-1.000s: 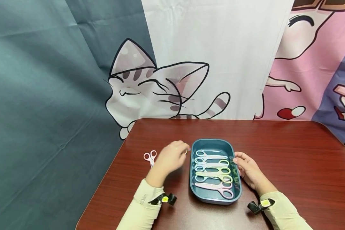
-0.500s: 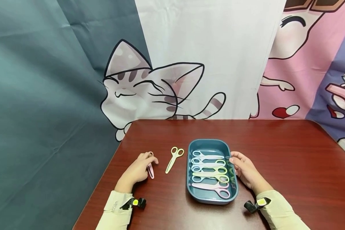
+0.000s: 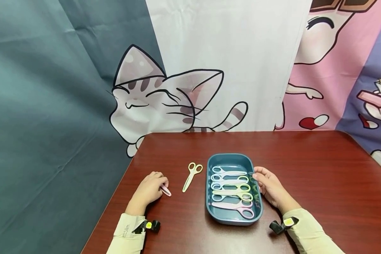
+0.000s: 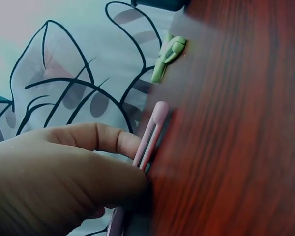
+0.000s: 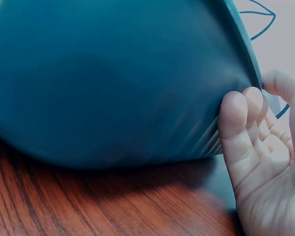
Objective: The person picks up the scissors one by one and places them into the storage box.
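Note:
My left hand (image 3: 150, 188) pinches a pair of pink scissors (image 3: 165, 190) at the left side of the table. The blade end of the scissors (image 4: 154, 130) sticks out past the fingers in the left wrist view, and the handles are mostly covered by the hand. My right hand (image 3: 273, 187) holds the right rim of a deep teal tray (image 3: 230, 221). In the right wrist view, fingertips (image 5: 233, 110) press on its outer wall and another digit meets the rim. Inside the tray lie several pairs of scissors (image 3: 230, 192), pale blue, yellow-green and pink, laid crosswise.
A pair of yellow-green scissors (image 3: 190, 178) lies on the reddish-brown table (image 3: 317, 176) between my left hand and the tray. Behind the table's far edge hangs a cartoon-printed cloth (image 3: 177, 102).
My left hand moved left from beside the tray, uncovering the yellow-green scissors, then closed its fingers on the pink scissors. My right hand stays on the tray rim. The head view shifted slightly.

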A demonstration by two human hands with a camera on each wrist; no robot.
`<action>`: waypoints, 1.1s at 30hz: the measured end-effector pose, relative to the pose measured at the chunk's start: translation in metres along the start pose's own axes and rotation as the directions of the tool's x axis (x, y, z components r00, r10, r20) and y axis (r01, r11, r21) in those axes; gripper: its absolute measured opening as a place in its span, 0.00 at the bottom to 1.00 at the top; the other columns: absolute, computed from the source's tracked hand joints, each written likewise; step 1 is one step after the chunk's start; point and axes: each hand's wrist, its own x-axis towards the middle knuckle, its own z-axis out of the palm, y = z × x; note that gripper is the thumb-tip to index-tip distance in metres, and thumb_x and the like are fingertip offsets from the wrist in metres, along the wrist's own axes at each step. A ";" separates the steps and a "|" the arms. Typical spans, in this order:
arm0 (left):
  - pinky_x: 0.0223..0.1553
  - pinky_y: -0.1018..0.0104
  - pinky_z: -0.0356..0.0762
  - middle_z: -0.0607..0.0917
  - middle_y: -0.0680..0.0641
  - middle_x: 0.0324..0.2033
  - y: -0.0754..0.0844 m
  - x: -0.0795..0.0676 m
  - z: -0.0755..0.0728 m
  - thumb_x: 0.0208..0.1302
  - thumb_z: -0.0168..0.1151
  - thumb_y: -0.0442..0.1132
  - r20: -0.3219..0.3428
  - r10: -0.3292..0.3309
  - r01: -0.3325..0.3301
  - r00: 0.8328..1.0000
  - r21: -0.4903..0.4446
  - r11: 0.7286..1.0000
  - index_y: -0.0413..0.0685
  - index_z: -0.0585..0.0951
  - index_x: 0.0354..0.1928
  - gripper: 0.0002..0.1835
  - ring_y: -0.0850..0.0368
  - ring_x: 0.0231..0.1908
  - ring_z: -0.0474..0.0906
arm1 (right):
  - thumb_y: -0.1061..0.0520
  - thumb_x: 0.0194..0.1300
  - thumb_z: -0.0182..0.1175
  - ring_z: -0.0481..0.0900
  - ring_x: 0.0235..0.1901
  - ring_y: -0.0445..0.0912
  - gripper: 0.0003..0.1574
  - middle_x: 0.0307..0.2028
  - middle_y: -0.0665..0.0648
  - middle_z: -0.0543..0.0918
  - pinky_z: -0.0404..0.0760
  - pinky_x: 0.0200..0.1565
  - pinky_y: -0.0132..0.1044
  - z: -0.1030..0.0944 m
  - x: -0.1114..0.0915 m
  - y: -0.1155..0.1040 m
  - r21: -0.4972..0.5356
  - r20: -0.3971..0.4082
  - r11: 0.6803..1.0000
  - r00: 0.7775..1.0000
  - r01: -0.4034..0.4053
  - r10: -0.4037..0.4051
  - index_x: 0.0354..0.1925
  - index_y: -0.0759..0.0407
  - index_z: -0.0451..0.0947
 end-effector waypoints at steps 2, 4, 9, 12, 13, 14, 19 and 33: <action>0.41 0.56 0.71 0.75 0.57 0.29 0.000 0.000 -0.001 0.41 0.68 0.25 0.000 -0.011 0.011 1.000 0.005 1.000 0.59 0.77 0.27 0.18 0.53 0.37 0.71 | 0.65 0.76 0.49 0.84 0.28 0.39 0.07 0.34 0.51 0.84 0.84 0.29 0.31 0.000 0.001 -0.001 0.005 0.000 1.000 1.000 0.003 -0.003 0.50 0.60 0.69; 0.41 0.56 0.71 0.75 0.57 0.28 -0.001 -0.001 -0.002 0.42 0.67 0.27 -0.001 -0.021 0.021 1.000 0.011 1.000 0.60 0.78 0.29 0.17 0.53 0.36 0.70 | 0.66 0.76 0.49 0.84 0.28 0.39 0.07 0.33 0.50 0.84 0.84 0.29 0.31 0.000 0.001 -0.001 0.007 0.002 1.000 1.000 0.004 -0.004 0.50 0.60 0.69; 0.42 0.58 0.69 0.74 0.58 0.27 0.002 0.000 -0.007 0.43 0.67 0.30 0.000 -0.025 0.025 1.000 0.008 1.000 0.60 0.78 0.31 0.15 0.57 0.35 0.67 | 0.67 0.76 0.48 0.84 0.28 0.39 0.08 0.33 0.50 0.84 0.84 0.29 0.31 0.001 0.002 0.000 0.016 0.011 1.000 1.000 -0.001 0.001 0.50 0.59 0.69; 0.42 0.59 0.68 0.73 0.59 0.27 0.010 0.004 -0.015 0.43 0.66 0.32 -0.014 -0.003 0.003 1.000 -0.008 1.000 0.61 0.79 0.32 0.15 0.58 0.34 0.66 | 0.67 0.76 0.48 0.84 0.28 0.39 0.08 0.33 0.50 0.84 0.84 0.29 0.31 0.001 0.001 0.000 0.016 0.011 1.000 1.000 -0.002 0.002 0.50 0.59 0.69; 0.42 0.60 0.68 0.73 0.59 0.26 0.015 0.007 -0.018 0.42 0.65 0.32 -0.027 0.016 -0.016 1.000 -0.008 1.000 0.61 0.79 0.32 0.15 0.59 0.34 0.66 | 0.67 0.76 0.48 0.84 0.28 0.39 0.08 0.33 0.50 0.84 0.84 0.29 0.31 0.002 0.001 0.000 0.014 0.010 1.000 1.000 -0.001 0.001 0.50 0.59 0.69; 0.42 0.60 0.68 0.73 0.60 0.26 0.019 0.010 -0.021 0.41 0.65 0.33 -0.038 0.036 -0.037 0.999 -0.010 0.999 0.61 0.79 0.32 0.15 0.59 0.33 0.66 | 0.66 0.76 0.49 0.84 0.28 0.39 0.08 0.33 0.50 0.84 0.84 0.29 0.31 0.002 0.001 -0.001 0.013 0.008 1.000 1.000 -0.001 0.000 0.50 0.60 0.69; 0.40 0.64 0.67 0.72 0.62 0.26 0.048 0.026 -0.037 0.42 0.65 0.35 -0.092 0.154 -0.157 0.984 -0.028 0.987 0.61 0.80 0.33 0.13 0.62 0.32 0.65 | 0.66 0.76 0.49 0.83 0.28 0.39 0.07 0.33 0.50 0.84 0.84 0.29 0.31 0.002 0.001 -0.003 0.004 -0.001 1.000 1.000 0.003 -0.003 0.50 0.60 0.69; 0.38 0.68 0.68 0.75 0.61 0.30 0.132 0.073 -0.068 0.52 0.66 0.40 -0.041 0.342 -0.344 0.939 -0.103 0.933 0.60 0.85 0.42 0.13 0.63 0.34 0.69 | 0.67 0.76 0.49 0.83 0.27 0.38 0.08 0.32 0.49 0.84 0.83 0.28 0.29 0.000 0.002 0.000 0.014 -0.003 1.000 1.000 0.000 0.000 0.49 0.57 0.70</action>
